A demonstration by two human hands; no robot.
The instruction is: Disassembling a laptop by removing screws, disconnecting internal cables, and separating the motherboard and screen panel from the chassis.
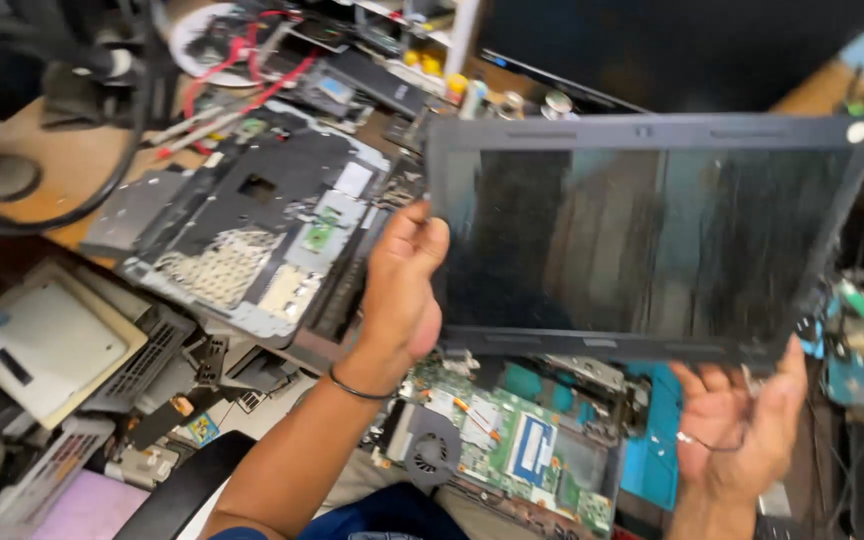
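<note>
A laptop screen panel [642,240] with a dark bezel is held up in the air, its glossy black display facing me. My left hand [404,280] grips its left edge, thumb on the front. My right hand [742,425] supports the lower right corner from below, palm up, with a thin wire across the fingers. Beneath the panel lies an opened laptop base with a green motherboard [512,445] and a round black fan [432,450].
An upturned laptop palmrest shell [252,230] lies at the left on a cluttered wooden bench. A white laptop lid [47,345], black plastic parts, red cables [242,65] and a blue mat [657,440] surround the work spot.
</note>
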